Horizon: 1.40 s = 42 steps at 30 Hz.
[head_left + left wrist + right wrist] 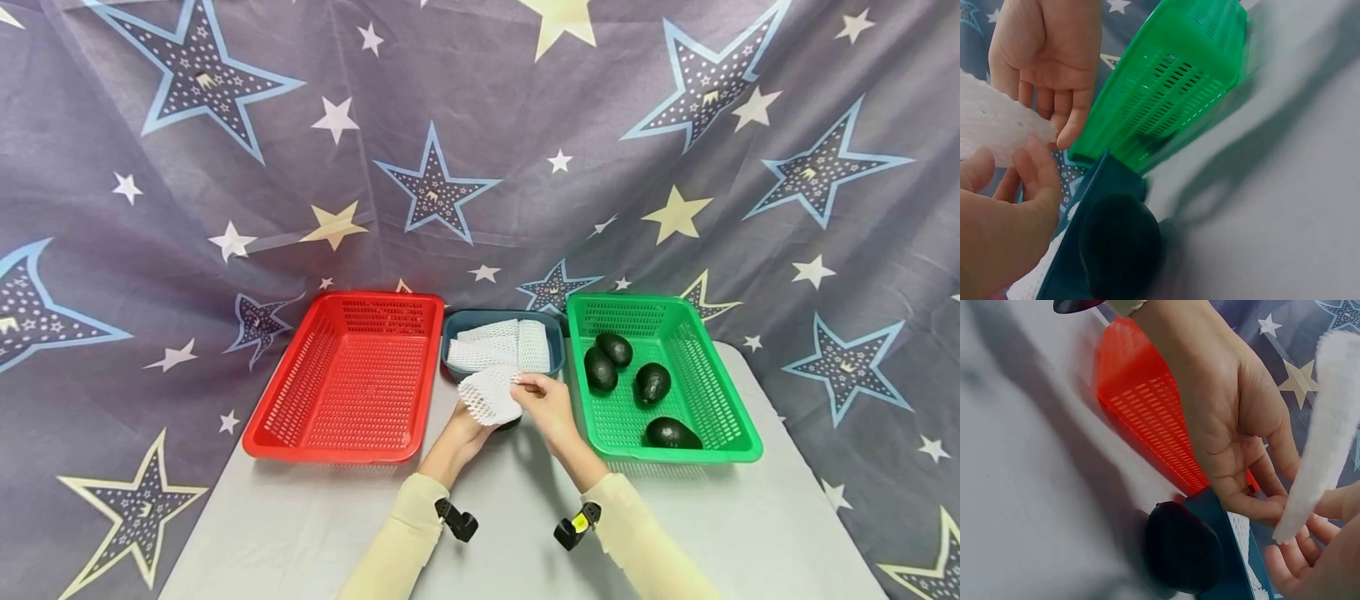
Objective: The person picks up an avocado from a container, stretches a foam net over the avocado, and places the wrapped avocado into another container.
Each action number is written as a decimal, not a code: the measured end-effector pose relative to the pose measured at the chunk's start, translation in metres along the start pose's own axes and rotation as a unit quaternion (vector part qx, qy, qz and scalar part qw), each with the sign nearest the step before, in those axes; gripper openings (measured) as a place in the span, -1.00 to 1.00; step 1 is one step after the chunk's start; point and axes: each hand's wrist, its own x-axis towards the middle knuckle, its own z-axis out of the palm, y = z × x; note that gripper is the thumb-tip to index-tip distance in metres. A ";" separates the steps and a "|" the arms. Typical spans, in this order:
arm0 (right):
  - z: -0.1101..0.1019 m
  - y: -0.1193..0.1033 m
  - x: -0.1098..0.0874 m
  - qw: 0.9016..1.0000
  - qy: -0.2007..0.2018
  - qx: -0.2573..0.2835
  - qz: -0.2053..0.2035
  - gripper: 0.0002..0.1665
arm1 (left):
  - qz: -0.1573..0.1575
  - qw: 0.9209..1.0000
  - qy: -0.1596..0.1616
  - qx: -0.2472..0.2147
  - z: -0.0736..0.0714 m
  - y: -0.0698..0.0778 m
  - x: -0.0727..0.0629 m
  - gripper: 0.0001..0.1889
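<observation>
A white foam net sleeve (489, 396) is held up over the front of a dark blue bin (467, 321). My left hand (463, 432) holds it from the left and below. At its right edge, my right hand (549, 410) pinches it between thumb and fingers. In both wrist views the sleeve looks flattened, with nothing visible inside. Beneath my hands a dark avocado (1121, 247) lies on the table, against or close to the bin's front wall; the head view shows only a sliver of it. More foam net sleeves (534, 346) lie in the bin.
On the left stands a red basket (431, 367), with no items visible inside. To the right is a green basket (720, 383) with several avocados (652, 383). Both stand on a pale table (517, 533). A star-patterned cloth (450, 75) hangs behind.
</observation>
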 end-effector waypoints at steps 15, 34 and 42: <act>0.000 0.030 0.013 0.996 0.009 0.076 0.037 -0.77 | -0.010 0.995 0.052 0.085 -0.003 -0.005 0.007 -0.58; -0.001 0.033 0.019 0.988 0.014 0.138 0.072 -0.82 | -0.031 0.991 0.086 0.094 -0.006 0.003 0.010 -0.82; 0.001 0.044 0.020 0.990 0.075 0.092 0.071 -0.86 | 0.017 0.970 0.178 0.166 0.004 0.007 0.015 -0.70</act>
